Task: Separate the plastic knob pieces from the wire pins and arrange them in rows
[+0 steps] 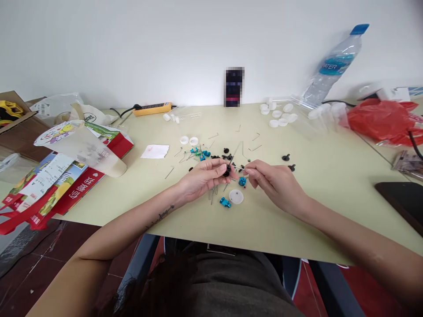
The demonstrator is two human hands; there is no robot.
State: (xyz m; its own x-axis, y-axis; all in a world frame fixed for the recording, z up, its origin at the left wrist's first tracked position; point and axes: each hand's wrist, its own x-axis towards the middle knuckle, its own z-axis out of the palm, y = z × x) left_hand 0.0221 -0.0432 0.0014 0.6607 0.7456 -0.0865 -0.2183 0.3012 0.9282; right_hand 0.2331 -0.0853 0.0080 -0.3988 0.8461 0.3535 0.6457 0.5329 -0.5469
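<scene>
Over the middle of the table, my left hand (203, 179) pinches a small black round part (226, 171) between thumb and fingers. My right hand (277, 182) is closed on a thin metal hex key (238, 167), whose far end reaches to the black part. Just below the hands lie a blue metal fitting (225, 202) and a white round cap (236, 197) with a tiny dark piece in it. Another blue fitting (242, 181) sits under the right fingertips. Several black knob-like parts and L-shaped hex keys are scattered behind; the fingers partly hide some.
On the left are a plastic cup (95, 152), colourful packaging (79, 180) and a cardboard box (20, 127). A yellow power strip (152, 108) and a phone (234, 87) stand by the wall. At right are white caps (282, 122), a water bottle (335, 66) and a red bag (380, 121).
</scene>
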